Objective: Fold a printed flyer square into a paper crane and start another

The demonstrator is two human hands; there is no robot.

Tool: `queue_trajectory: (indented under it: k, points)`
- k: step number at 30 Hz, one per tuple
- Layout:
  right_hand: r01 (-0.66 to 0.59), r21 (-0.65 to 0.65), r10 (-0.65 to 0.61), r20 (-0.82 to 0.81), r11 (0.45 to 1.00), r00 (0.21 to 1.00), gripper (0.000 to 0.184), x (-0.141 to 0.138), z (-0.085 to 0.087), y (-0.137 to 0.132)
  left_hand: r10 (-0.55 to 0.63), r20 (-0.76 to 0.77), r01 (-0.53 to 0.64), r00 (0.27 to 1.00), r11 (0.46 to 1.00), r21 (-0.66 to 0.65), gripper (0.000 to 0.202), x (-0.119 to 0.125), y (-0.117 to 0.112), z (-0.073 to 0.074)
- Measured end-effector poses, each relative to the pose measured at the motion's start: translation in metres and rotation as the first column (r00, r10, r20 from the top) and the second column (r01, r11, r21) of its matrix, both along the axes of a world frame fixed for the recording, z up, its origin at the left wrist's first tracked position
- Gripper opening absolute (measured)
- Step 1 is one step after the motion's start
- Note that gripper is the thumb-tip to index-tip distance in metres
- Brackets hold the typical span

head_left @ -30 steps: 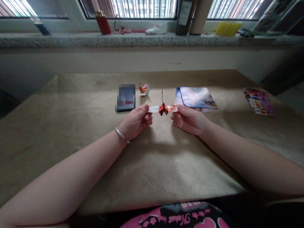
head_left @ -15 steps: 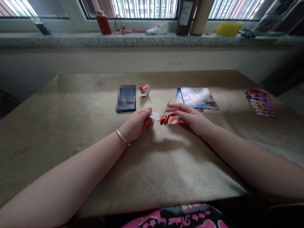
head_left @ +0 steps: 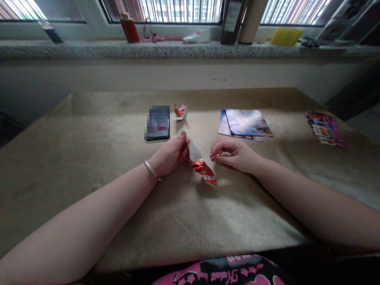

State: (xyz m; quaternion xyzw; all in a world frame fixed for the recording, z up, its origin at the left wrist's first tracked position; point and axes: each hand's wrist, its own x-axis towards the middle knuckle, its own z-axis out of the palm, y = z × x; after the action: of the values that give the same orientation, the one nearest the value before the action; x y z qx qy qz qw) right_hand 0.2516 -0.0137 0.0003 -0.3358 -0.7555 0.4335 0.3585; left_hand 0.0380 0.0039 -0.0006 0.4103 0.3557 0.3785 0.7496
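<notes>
Between my hands is a folded red-and-white paper figure (head_left: 203, 171), held just above the table. My left hand (head_left: 172, 154), with a silver bangle at the wrist, is closed on its pale left part. On the other side my right hand (head_left: 234, 153) pinches a thin edge of the same paper between thumb and fingers. One red printed flap points down toward the front right. Beyond my left hand stands a similar small folded paper figure (head_left: 181, 112). Left of that lies a dark flat rectangular item (head_left: 158, 122), its surface partly blurred out.
Blue-toned picture sheets (head_left: 247, 122) lie in a stack behind my right hand. Farther right is a fanned pile of colourful printed cards or packets (head_left: 325, 128). The brown-covered table (head_left: 89, 158) meets a wall below a stone sill (head_left: 178, 50) with a red lighter-shaped item (head_left: 130, 29).
My right hand has drawn lower and its fingers have closed into a pinch. The paper figure has turned, its red flap now hanging toward the front. My left thumb has risen slightly.
</notes>
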Motion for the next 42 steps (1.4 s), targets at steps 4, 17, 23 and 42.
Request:
queue_trajectory:
  k: [4,17,23,42]
  points:
    - [0.168,-0.105,-0.183,-0.155,0.98,0.971,0.013,-0.001,0.006,0.004,0.008,0.078,-0.006,0.997,1.0,-0.02,0.055,-0.004,0.001,0.004]
    - [0.476,-0.103,-0.473,0.05,0.873,0.879,0.016,0.004,0.021,0.08,0.096,-0.557,0.304,0.825,0.755,0.581,0.02,0.0,-0.014,0.008]
    - [0.559,0.182,-0.585,0.151,0.809,0.797,0.013,-0.005,0.004,0.13,0.18,-0.726,0.641,0.664,0.363,0.676,0.017,-0.001,-0.013,0.009]
    - [0.586,0.271,-0.645,0.308,0.764,0.699,0.02,-0.045,-0.009,0.151,0.149,-0.747,0.663,0.648,0.373,0.649,0.017,-0.003,-0.008,0.01]
